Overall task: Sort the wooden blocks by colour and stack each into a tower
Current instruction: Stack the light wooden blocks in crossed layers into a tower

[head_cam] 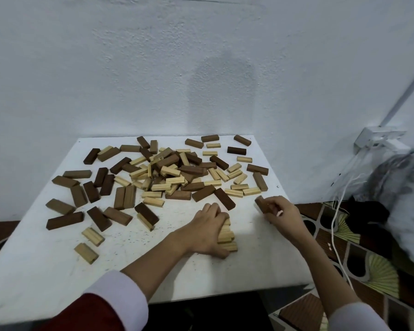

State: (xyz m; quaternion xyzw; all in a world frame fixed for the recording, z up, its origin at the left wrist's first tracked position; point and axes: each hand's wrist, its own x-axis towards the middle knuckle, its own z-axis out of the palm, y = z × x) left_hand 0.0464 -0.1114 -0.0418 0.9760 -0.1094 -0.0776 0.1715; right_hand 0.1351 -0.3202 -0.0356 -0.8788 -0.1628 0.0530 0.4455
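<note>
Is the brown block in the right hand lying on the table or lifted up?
Lifted. The right hand pinches the brown block above the table.

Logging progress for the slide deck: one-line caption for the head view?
Left hand steadies a light-block stack while right hand holds a dark block; unsorted pile behind.

The left hand covers most of the pale stack; its block count cannot be determined. The brown block in the right hand is motion-blurred and partly hidden by the fingers. Blocks low in the central pile are buried. The desk is cut off at the lower left frame edge.
</note>
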